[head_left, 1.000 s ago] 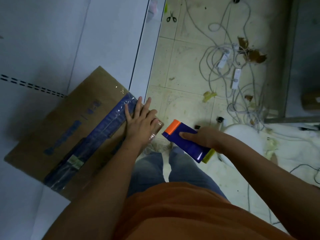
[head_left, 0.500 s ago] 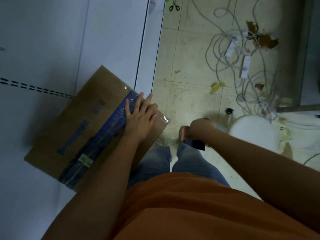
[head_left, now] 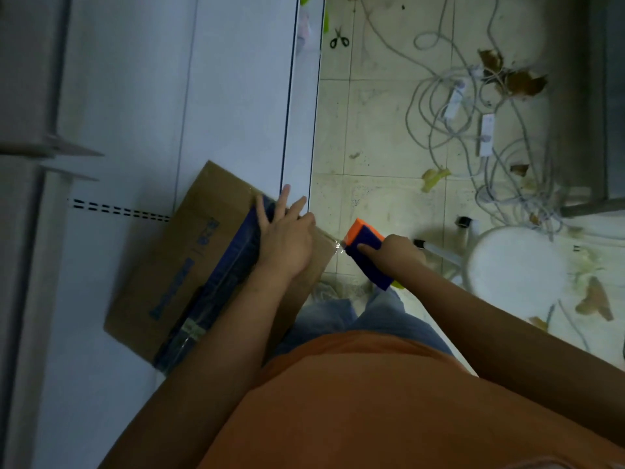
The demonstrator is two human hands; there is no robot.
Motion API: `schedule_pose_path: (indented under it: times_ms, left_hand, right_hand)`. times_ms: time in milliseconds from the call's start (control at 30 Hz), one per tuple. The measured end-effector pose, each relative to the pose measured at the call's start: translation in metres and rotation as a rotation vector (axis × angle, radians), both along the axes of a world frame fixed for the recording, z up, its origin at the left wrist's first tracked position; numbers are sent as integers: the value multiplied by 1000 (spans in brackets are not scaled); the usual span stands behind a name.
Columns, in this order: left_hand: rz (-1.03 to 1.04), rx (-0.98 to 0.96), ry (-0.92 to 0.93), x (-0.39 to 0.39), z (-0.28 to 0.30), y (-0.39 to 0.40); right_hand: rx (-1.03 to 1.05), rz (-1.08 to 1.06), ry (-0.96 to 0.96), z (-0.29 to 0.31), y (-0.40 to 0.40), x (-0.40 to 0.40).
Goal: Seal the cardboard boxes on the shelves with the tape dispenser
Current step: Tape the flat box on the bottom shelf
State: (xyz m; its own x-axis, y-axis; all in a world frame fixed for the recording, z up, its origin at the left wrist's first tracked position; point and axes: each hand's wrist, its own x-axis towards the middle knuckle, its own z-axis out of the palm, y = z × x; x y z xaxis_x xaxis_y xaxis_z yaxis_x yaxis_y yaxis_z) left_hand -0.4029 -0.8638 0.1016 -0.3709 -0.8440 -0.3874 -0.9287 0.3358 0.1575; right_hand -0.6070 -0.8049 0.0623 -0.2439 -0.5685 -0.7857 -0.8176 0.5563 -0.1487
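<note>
Head view: left hand [head_left: 286, 242] flat on taped cardboard box [head_left: 176, 265]; right hand [head_left: 395, 252] gripping tape dispenser [head_left: 367, 253].

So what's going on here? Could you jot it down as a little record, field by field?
box: cardboard box lying flat on a white shelf, a blue tape strip along its top
left hand: left hand pressing flat on the box's near end
right hand: right hand gripping a blue and orange tape dispenser at the box's corner
tape: a clear strip seems to run from dispenser to box
floor: scissors, tangled cables, white stool
</note>
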Motion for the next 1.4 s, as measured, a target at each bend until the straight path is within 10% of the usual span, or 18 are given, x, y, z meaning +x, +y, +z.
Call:
schedule_pose_path:
  times_ms: [567,867,967,1100,1233,1400]
  left_hand:
    - [-308,-23,-26,-29,-23,4]
    - [11,-80,-113,38,-7,-89]
    - [107,-27,244,3,0,-55]
    - [758,476,1049,-23,43,-19]
    - [719,866,1142,-18,75,0]
    - [685,752,1123,-15,109,29]
  right_hand:
    - [-38,-182,-45,10,36,-21]
    - [-225,-244,-134,33,30,-20]
    - [-340,-245,-263,45,26,-18]
    - [-461,-156,-450,64,26,-24]
    - [-511,10,-575,91,30,-38]
    - [-479,54,-757,111,35,-54]
